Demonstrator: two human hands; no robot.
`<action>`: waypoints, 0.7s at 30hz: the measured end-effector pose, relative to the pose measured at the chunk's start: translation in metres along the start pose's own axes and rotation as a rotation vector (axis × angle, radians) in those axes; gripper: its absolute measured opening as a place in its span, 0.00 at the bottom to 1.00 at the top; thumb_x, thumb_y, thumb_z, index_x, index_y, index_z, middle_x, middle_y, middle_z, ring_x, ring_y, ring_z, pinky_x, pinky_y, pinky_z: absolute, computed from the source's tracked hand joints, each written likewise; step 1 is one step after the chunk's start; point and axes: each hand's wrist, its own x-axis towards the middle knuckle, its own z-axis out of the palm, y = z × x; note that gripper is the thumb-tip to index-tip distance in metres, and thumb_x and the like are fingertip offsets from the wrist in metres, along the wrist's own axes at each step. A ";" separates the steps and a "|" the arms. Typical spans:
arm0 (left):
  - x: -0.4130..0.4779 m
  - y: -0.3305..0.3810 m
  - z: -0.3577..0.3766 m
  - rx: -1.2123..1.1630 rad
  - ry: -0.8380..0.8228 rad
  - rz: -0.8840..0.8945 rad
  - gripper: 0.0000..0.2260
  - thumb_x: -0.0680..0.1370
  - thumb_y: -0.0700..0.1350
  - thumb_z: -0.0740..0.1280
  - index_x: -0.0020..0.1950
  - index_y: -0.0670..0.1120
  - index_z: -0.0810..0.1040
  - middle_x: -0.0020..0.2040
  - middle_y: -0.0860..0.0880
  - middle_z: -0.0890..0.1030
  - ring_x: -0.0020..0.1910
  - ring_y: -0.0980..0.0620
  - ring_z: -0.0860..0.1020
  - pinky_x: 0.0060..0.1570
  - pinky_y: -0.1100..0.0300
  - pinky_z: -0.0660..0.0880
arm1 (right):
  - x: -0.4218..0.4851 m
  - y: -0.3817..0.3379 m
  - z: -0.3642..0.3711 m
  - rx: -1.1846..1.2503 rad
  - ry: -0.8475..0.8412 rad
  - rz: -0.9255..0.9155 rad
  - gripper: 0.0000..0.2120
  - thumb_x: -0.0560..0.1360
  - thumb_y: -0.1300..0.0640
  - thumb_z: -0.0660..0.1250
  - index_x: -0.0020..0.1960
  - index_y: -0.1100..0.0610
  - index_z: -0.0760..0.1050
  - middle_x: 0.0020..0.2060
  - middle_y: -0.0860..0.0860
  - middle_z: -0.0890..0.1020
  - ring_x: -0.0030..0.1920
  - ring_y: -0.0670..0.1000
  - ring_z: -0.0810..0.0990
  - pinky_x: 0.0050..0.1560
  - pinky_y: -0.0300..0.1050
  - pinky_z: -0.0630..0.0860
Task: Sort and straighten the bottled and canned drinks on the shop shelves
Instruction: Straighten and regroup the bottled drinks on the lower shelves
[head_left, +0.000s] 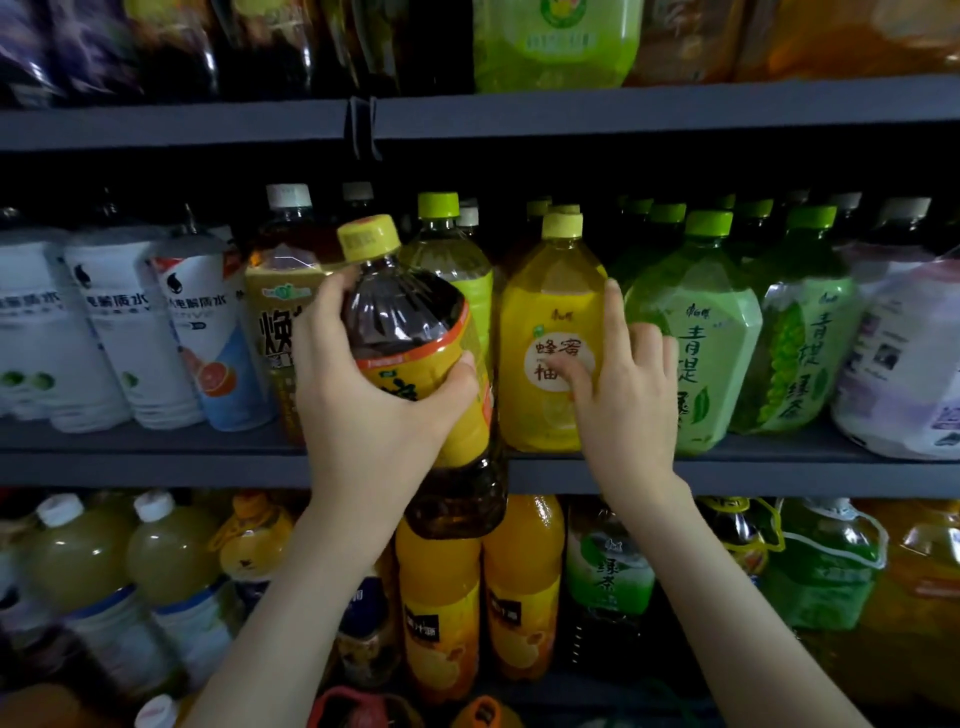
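Two bare forearms, left hand (374, 395), right hand (626, 400), no sleeves, short nails

This is a shop, at its drinks aisle. Dark grey metal shelves (727, 470) run in tiers, each packed front to back with large plastic bottles grouped by kind: white-labelled electrolyte water (111, 332), yellow honey-pomelo drink (550, 338), green tea bottles (701, 343) with matching green caps, and orange juice bottles (441, 597) on the tier below. Printed retail labels face outward.

"蜂蜜柚" is printed on the yellow bottle (553, 332); "青提绿茶" is read on the green bottle (693, 332) (vertically); "电解质水", probably, on the white bottles (111, 332).
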 end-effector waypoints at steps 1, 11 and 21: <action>0.001 0.001 0.001 0.002 -0.013 -0.003 0.37 0.64 0.56 0.73 0.70 0.48 0.65 0.62 0.53 0.69 0.59 0.60 0.69 0.57 0.75 0.67 | 0.001 0.000 0.003 -0.066 0.054 -0.018 0.32 0.75 0.44 0.62 0.73 0.61 0.64 0.45 0.58 0.75 0.45 0.57 0.70 0.45 0.48 0.71; 0.002 0.012 0.004 -0.015 -0.139 -0.078 0.37 0.65 0.49 0.77 0.71 0.49 0.65 0.63 0.53 0.70 0.58 0.62 0.68 0.51 0.82 0.64 | -0.015 -0.021 -0.049 0.925 -0.535 0.179 0.42 0.65 0.36 0.72 0.74 0.43 0.58 0.62 0.41 0.73 0.60 0.37 0.73 0.58 0.35 0.74; -0.026 0.018 -0.004 -0.416 -0.522 -0.081 0.34 0.72 0.48 0.73 0.74 0.54 0.61 0.70 0.57 0.68 0.66 0.63 0.69 0.59 0.65 0.73 | -0.057 -0.020 -0.065 1.176 -0.612 0.262 0.47 0.66 0.56 0.77 0.76 0.47 0.53 0.64 0.44 0.76 0.62 0.47 0.77 0.56 0.45 0.78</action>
